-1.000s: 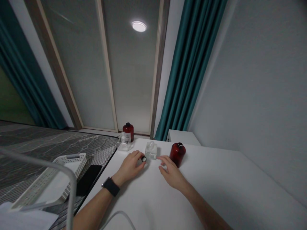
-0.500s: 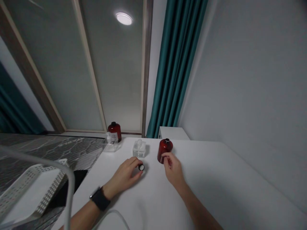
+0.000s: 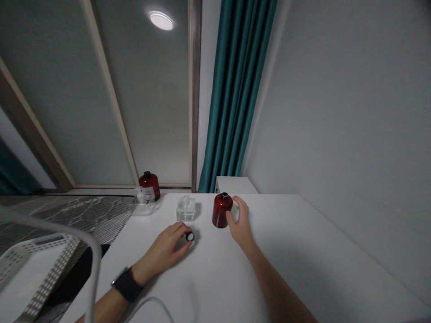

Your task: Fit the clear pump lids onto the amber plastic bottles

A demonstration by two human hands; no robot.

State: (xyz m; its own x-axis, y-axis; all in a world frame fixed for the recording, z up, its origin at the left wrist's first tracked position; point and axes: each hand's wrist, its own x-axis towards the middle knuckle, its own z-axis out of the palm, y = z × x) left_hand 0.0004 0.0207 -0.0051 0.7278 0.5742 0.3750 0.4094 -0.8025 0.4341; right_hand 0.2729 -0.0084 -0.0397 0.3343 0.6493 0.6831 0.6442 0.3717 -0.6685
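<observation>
My left hand [image 3: 164, 251] rests on the white table [image 3: 303, 251], its fingertips pinched on a small black round cap [image 3: 190, 236]. My right hand [image 3: 239, 224] is beside a dark red bottle [image 3: 221, 210], fingers curved around its right side and touching it. The bottle stands upright with its neck uncapped. A clear square glass bottle [image 3: 186, 209] stands just left of it, beyond the cap.
At the table's far left edge stands a clear bottle [image 3: 143, 202], with another dark red bottle with a black cap [image 3: 149, 184] behind it. A white perforated basket [image 3: 30, 269] lies at the left. Teal curtains [image 3: 232, 89] hang behind.
My right hand moved from the table up to the red bottle and now wraps its right side. My left hand kept the cap. The view swung left to right.
</observation>
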